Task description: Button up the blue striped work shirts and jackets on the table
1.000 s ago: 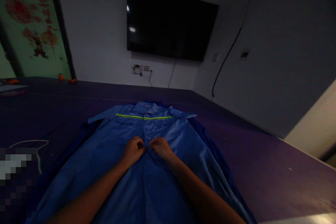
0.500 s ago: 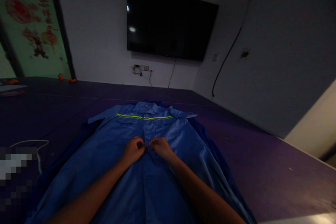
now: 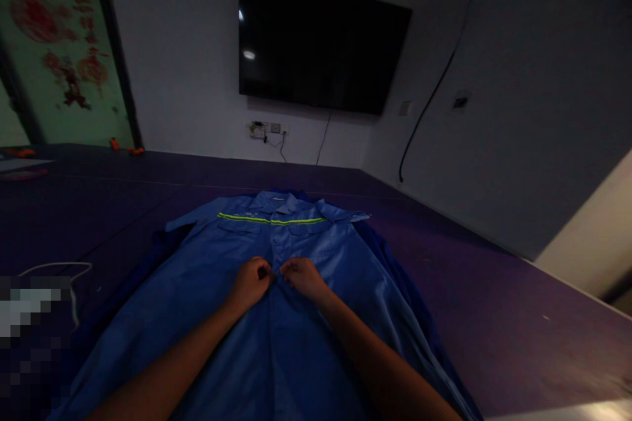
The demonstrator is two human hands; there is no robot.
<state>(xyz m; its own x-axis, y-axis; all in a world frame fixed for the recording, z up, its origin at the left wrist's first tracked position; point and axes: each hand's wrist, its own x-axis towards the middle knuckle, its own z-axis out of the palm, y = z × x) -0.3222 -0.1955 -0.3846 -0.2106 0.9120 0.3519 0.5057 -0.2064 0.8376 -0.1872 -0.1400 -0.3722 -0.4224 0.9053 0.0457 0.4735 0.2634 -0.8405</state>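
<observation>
A blue work shirt (image 3: 197, 283) lies spread out, front up, with its collar at the far end and a yellow-green stripe (image 3: 247, 218) across the chest. Down its middle runs the front placket. My left hand (image 3: 253, 281) pinches the placket's edge from the left. From the right, my right hand (image 3: 302, 276) pinches the cloth at the same spot, the fingertips of both hands almost meeting. Any button between them is too small and dark to make out. Darker blue cloth (image 3: 382, 253) shows from beneath the shirt on both sides.
The shirt rests on a purple surface (image 3: 474, 289). A white cable (image 3: 59, 264) curls at the left, beside a blurred-out patch. On the back wall hangs a large television (image 3: 320, 43), with sockets (image 3: 269, 128) below. Small orange objects (image 3: 135, 151) lie near the door.
</observation>
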